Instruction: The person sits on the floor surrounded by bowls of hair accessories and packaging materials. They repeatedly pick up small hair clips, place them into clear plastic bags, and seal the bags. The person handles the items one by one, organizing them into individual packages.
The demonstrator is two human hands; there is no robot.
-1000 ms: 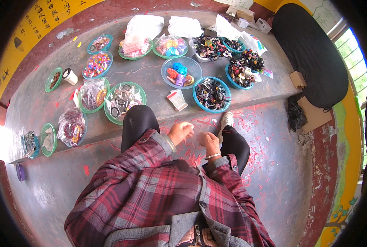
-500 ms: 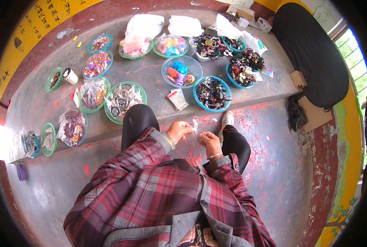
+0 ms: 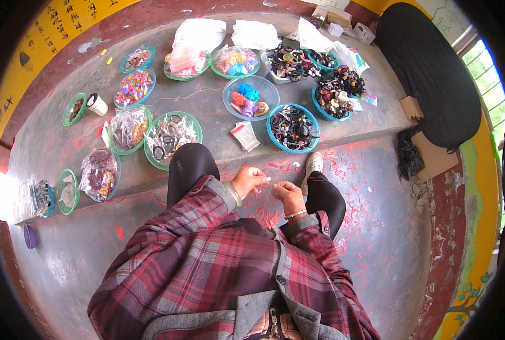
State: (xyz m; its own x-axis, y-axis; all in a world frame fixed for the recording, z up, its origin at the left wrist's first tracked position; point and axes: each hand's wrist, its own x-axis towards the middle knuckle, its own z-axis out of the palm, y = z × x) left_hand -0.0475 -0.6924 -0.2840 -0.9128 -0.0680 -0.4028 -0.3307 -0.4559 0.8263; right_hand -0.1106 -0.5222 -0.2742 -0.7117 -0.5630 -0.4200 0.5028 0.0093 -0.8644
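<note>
My left hand (image 3: pixel 249 181) is closed in a pinch between my knees, a small whitish bit (image 3: pixel 268 179) at its fingertips. Close by on the right, my right hand (image 3: pixel 288 195) has its thumb and fingers drawn together, the tips turned toward the left hand. What either hand grips is too small to make out. Ahead of them on the raised ledge lies a stack of small clear bags with a red edge (image 3: pixel 244 136). Beside it stands a blue basin of black hair ties (image 3: pixel 293 129). A green basin of bagged hair ties (image 3: pixel 173 139) sits beyond my left knee.
Several more basins cover the ledge, among them one of colourful beads (image 3: pixel 134 88) and one of bright hair ornaments (image 3: pixel 251 98). A white cup (image 3: pixel 97 105) stands at the left. Red strips (image 3: pixel 343 212) litter the floor by my shoe (image 3: pixel 313 165). A black cushion-like object (image 3: pixel 428 73) leans at the right.
A small clear plastic piece that stood up between my fingertips no longer shows there; only a small whitish bit is seen. Both hands have stayed nearly in place.
</note>
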